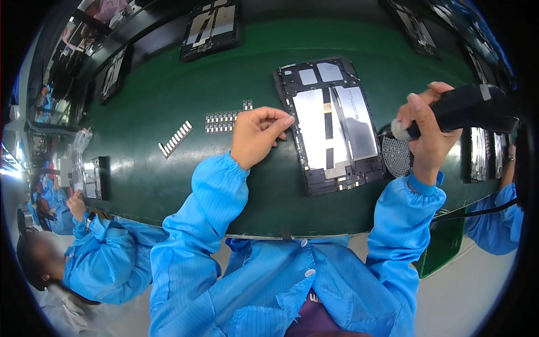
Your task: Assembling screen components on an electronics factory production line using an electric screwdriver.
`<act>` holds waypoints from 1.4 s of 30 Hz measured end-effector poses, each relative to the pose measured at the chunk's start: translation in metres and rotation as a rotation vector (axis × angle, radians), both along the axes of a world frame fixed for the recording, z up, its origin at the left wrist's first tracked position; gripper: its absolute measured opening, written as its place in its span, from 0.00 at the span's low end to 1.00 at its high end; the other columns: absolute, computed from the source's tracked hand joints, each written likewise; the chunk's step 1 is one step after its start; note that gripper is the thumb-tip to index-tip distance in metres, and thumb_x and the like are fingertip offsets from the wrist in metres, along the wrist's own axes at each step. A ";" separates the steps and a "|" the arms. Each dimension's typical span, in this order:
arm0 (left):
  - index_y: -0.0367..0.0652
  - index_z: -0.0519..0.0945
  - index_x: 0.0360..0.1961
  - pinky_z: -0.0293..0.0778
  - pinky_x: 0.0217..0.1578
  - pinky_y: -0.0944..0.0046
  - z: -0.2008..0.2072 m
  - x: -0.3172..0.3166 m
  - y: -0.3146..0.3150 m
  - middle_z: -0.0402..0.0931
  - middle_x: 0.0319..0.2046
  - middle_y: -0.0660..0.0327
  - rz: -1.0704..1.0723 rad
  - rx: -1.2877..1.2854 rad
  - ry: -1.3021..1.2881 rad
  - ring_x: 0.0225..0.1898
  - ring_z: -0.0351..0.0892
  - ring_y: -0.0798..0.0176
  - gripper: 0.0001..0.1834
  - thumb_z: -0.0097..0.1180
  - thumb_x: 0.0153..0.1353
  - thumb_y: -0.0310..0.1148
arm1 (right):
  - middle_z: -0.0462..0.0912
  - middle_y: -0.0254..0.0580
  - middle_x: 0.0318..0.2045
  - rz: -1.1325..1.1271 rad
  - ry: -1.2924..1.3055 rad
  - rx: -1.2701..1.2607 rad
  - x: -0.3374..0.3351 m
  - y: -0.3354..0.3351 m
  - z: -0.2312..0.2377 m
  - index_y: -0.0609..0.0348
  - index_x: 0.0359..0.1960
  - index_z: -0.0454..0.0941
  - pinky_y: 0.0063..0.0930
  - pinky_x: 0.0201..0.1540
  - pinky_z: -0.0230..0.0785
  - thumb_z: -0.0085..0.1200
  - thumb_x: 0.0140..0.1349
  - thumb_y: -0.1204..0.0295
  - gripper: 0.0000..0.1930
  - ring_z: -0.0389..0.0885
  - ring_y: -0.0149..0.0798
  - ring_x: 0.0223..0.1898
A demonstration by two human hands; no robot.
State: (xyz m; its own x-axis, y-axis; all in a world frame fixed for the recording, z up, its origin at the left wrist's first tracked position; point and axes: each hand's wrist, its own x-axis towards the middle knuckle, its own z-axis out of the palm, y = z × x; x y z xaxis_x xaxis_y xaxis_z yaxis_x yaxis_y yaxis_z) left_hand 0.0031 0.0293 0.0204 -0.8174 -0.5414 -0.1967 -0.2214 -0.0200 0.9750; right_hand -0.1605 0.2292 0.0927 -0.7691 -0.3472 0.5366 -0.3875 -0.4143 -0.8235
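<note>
An opened tablet lies on the green table in front of me, its black frame around silver battery panels. My left hand is at the tablet's left edge, with thumb and forefinger pinched together. Whatever is between those fingertips, if anything, is too small to make out. To the right of the tablet, my right hand is raised, its fingers around a black handheld tool with a thick rounded body. The tool's exact kind does not show. A pale round piece sits at its end, near my fingers.
Left of my left hand lie a sheet of small parts and a slanted strip of pale pieces. A round mesh object rests beside the tablet. More opened tablets line the table. A co-worker sits at left; a black cable runs at right.
</note>
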 end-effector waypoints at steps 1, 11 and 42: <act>0.35 0.79 0.35 0.67 0.20 0.78 0.000 -0.004 -0.003 0.78 0.25 0.64 0.006 0.006 0.007 0.23 0.74 0.76 0.09 0.60 0.56 0.30 | 0.75 0.38 0.18 0.006 0.007 0.006 0.003 -0.007 0.001 0.68 0.41 0.69 0.22 0.24 0.66 0.58 0.50 0.85 0.16 0.74 0.29 0.18; 0.32 0.80 0.30 0.70 0.21 0.76 -0.003 -0.023 -0.014 0.77 0.22 0.62 -0.012 -0.088 0.075 0.20 0.73 0.77 0.07 0.61 0.53 0.26 | 0.77 0.34 0.18 0.226 0.022 0.004 0.031 -0.085 0.008 0.68 0.38 0.72 0.15 0.21 0.63 0.63 0.48 0.83 0.15 0.74 0.24 0.17; 0.35 0.81 0.32 0.75 0.27 0.70 0.018 -0.007 -0.093 0.80 0.25 0.57 -0.146 -0.350 0.035 0.25 0.80 0.67 0.08 0.62 0.50 0.26 | 0.76 0.38 0.17 0.342 0.114 0.146 0.050 -0.132 -0.022 0.65 0.36 0.70 0.19 0.21 0.66 0.59 0.49 0.87 0.14 0.73 0.27 0.17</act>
